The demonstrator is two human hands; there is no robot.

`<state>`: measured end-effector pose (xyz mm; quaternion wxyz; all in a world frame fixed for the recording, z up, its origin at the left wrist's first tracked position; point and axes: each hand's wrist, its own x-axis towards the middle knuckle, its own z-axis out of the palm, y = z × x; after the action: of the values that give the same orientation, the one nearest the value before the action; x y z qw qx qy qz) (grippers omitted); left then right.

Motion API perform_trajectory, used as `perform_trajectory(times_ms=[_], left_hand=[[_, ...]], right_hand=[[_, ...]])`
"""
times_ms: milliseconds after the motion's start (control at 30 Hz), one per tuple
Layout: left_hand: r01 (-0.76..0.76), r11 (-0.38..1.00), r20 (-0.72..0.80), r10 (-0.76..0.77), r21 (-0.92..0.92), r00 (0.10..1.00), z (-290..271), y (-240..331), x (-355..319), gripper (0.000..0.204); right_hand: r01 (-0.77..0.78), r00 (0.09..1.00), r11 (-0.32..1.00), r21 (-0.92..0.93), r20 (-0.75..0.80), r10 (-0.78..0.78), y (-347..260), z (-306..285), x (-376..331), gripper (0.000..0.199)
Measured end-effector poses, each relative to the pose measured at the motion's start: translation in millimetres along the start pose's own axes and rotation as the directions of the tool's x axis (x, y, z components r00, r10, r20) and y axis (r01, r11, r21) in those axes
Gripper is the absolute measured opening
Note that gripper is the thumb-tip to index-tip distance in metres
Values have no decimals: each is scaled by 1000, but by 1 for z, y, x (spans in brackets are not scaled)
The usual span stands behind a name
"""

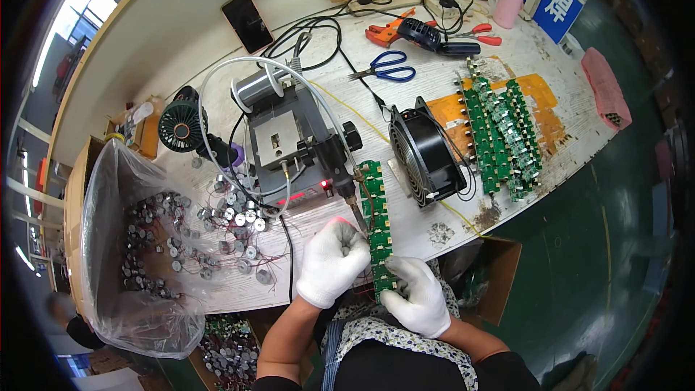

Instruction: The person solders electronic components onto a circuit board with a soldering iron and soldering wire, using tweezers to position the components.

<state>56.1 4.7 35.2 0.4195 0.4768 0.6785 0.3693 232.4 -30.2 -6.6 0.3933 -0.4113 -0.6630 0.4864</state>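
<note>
A long green strip of joined circuit boards (375, 208) lies lengthwise in front of me beneath the tip of a soldering machine (304, 152). My left hand (333, 264), in a white glove, is closed in a pinch beside the strip's left edge, close below the soldering tip (355, 208). What its fingers hold is hidden. The white-gloved right hand (418, 297) grips the near right end of the strip between thumb and fingers. A few thin red wires show near that end, partly covered by my hands.
Many small motors (246, 219) with wires spread out of a plastic-lined box (108, 246) on the left. A black fan (427, 148) stands right of the strip. Farther right lie several board strips (499, 130). Blue-handled scissors (391, 66), pliers (387, 31) and cables sit behind.
</note>
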Motion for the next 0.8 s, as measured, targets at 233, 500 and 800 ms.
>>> perform_trajectory(times_ms=[233, 500, 800], left_hand=[[21, 998, 0, -21, -56, 1000, -1, 8, 0, 9], [33, 996, 32, -30, -82, 999, -1, -2, -1, 9], [109, 983, 76, -99, -146, 992, -2, -7, -1, 9]], right_hand=[[81, 997, 997, -13, -14, -81, -4, -3, 5, 54], [-26, 999, 995, 98, -17, 28, 8, 5, -4, 53], [-135, 987, 978, 159, 107, 119, 12, 3, -7, 54]])
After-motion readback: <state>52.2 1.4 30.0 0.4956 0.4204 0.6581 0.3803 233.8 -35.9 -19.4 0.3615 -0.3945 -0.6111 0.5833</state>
